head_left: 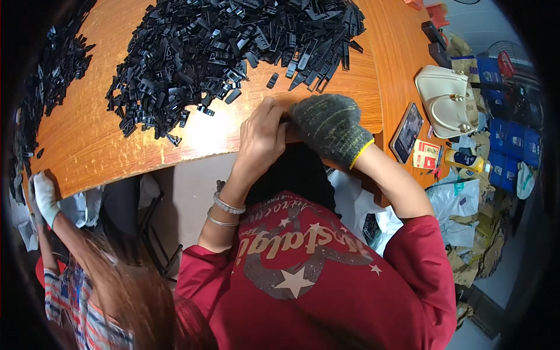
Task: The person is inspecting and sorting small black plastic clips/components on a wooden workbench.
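My bare left hand (261, 131) is at the near edge of the wooden table, its fingers bent and pressed together. Two bracelets (226, 209) circle that forearm. Right beside it, my right hand (331, 125) wears a dark grey knitted glove with a yellow cuff, its fingers curled in toward the left fingertips. The hands meet, and whatever sits between them is hidden by the fingers. Just beyond them lies a big heap of small black plastic clips (192, 55). One loose black clip (272, 80) lies apart from the heap, close to my left hand.
At the left, a co-worker's gloved hand (45, 195) rests by the table corner near another black heap (58, 70). On the right stand a cream handbag (438, 96), a phone (406, 133) and a bottle (465, 158). Plastic bags (458, 201) and blue boxes (506, 140) lie beyond.
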